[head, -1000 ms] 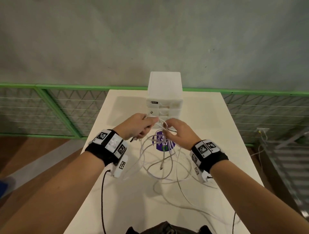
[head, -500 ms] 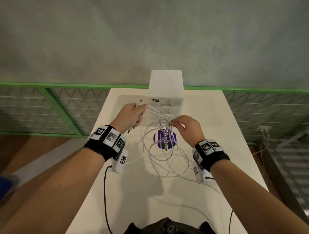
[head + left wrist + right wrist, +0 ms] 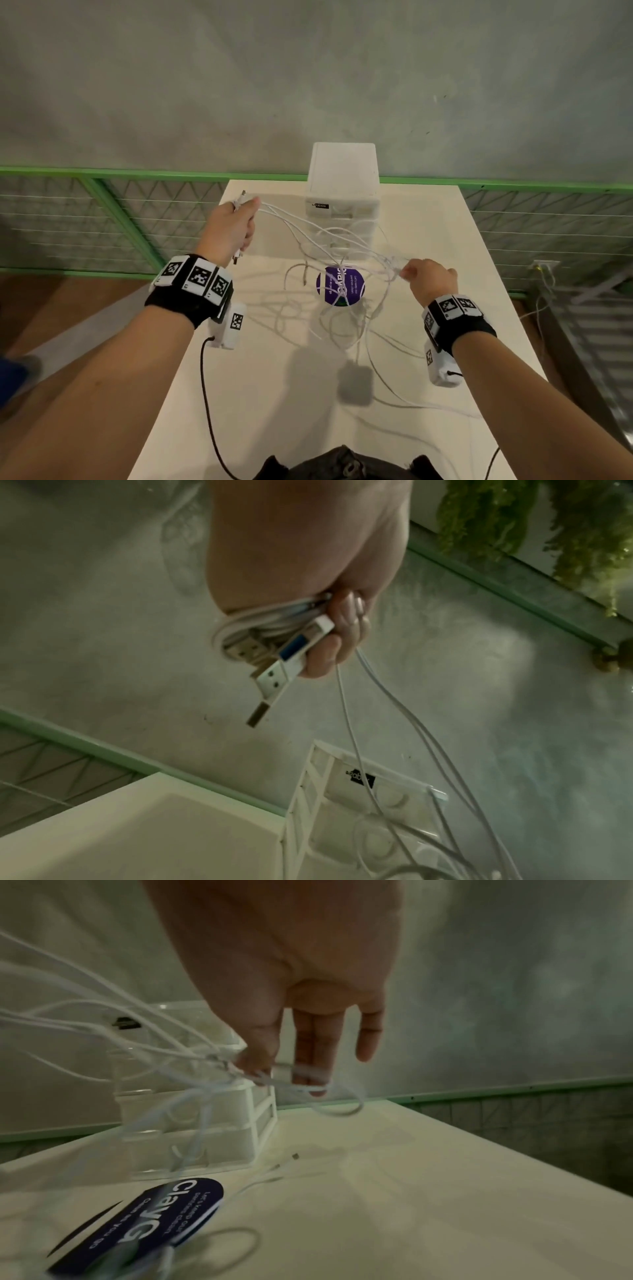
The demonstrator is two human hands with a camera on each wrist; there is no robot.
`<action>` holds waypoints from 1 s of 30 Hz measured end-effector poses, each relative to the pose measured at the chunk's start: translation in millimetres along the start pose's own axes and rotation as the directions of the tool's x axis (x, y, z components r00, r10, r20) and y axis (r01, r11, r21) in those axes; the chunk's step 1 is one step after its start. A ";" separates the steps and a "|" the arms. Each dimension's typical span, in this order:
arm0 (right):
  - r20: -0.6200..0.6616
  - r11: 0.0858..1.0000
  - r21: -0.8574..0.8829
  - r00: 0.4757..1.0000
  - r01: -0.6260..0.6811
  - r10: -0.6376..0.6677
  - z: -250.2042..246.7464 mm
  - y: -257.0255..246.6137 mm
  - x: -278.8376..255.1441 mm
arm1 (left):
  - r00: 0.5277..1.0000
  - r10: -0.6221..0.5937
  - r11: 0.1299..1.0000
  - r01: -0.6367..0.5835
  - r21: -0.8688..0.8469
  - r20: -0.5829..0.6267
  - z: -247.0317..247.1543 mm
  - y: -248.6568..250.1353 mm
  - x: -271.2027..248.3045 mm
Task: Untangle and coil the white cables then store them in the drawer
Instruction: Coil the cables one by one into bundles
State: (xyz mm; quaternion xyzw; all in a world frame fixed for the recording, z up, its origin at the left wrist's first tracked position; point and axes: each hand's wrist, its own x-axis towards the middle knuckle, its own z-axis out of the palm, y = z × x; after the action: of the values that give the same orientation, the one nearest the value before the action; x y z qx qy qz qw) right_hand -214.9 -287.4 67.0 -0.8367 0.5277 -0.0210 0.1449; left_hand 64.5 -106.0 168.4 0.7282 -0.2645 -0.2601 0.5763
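Observation:
Tangled white cables stretch in the air between my two hands above the table. My left hand is raised at the left and grips a bunch of cable ends, with USB plugs sticking out of the fist. At the right, my right hand pinches the knotted part of the cables between thumb and fingers. More cable loops hang down onto the table. The white drawer unit stands at the table's far edge, its drawers closed.
A round purple sticker lies on the white table under the cables. A green railing with mesh runs behind the table, before a grey wall. Black wrist-camera leads trail near the front edge.
My hands have drawn apart: the left went up and left, the right moved right and down. The cables are pulled out taut between them and lifted off the table.

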 end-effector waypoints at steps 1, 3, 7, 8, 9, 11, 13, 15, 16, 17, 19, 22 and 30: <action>0.028 0.999 -0.003 0.999 -0.040 0.040 0.7 1.4 1.4 | 1.000 0.020 1.000 -0.020 0.008 0.006 2.2 1.2 -0.4; 0.069 0.996 -0.028 0.994 -0.086 0.088 1.6 0.2 4.2 | 0.998 0.060 0.997 -0.061 0.036 0.030 8.2 5.4 -2.6; 0.142 0.971 -0.098 0.963 -0.217 0.230 -2.0 6.7 5.5 | 0.997 0.073 0.997 -0.073 0.000 -0.030 9.7 15.4 0.5; 0.130 0.965 -0.098 0.958 -0.245 0.256 -2.1 12.4 6.0 | 0.995 0.075 0.997 -0.077 -0.021 -0.059 7.2 17.1 2.4; 0.121 0.959 -0.102 0.954 -0.263 0.274 -1.6 17.4 6.2 | 0.994 0.077 0.996 -0.080 -0.035 -0.080 4.5 17.7 4.5; 0.125 0.950 -0.116 0.945 -0.289 0.303 2.1 24.4 5.0 | 0.993 0.071 0.996 -0.076 -0.046 -0.098 1.0 16.7 5.9; 0.152 0.944 -0.104 0.933 -0.314 0.327 7.1 25.7 3.2 | 0.992 0.068 0.995 -0.074 -0.063 -0.104 2.0 15.3 5.7; 0.199 0.944 -0.070 0.923 -0.321 0.329 11.7 22.4 0.7 | 0.994 0.077 0.995 -0.081 -0.053 -0.078 6.8 14.4 2.2; 0.212 0.952 -0.048 0.928 -0.303 0.307 12.4 18.5 -0.4 | 0.995 0.093 0.995 -0.094 -0.026 -0.032 10.7 14.5 -1.0; 0.194 0.966 -0.014 0.947 -0.257 0.255 12.2 12.5 -1.3 | 0.993 0.112 0.994 -0.113 0.010 0.037 15.7 14.3 -5.3; 0.047 0.992 0.116 0.998 -0.045 0.040 6.4 -7.3 -4.6 | 0.971 0.139 0.984 -0.158 0.085 0.197 28.9 14.8 -16.0; -0.106 0.792 0.499 0.932 0.351 -0.346 -18.3 -54.2 -20.8 | 0.929 0.132 0.964 -0.202 0.174 0.347 52.9 16.5 -30.1; -0.012 0.469 0.828 0.846 0.307 -0.533 -38.6 -108.3 -25.3 | 0.916 0.139 0.975 -0.192 0.109 0.375 72.1 32.6 -39.8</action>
State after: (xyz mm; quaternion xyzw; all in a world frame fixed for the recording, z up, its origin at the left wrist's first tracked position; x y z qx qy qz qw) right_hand -138.3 -230.0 135.6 -0.7772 0.2126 -0.1877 0.5617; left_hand -16.4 -135.7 188.7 0.6815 -0.4458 -0.3214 0.4833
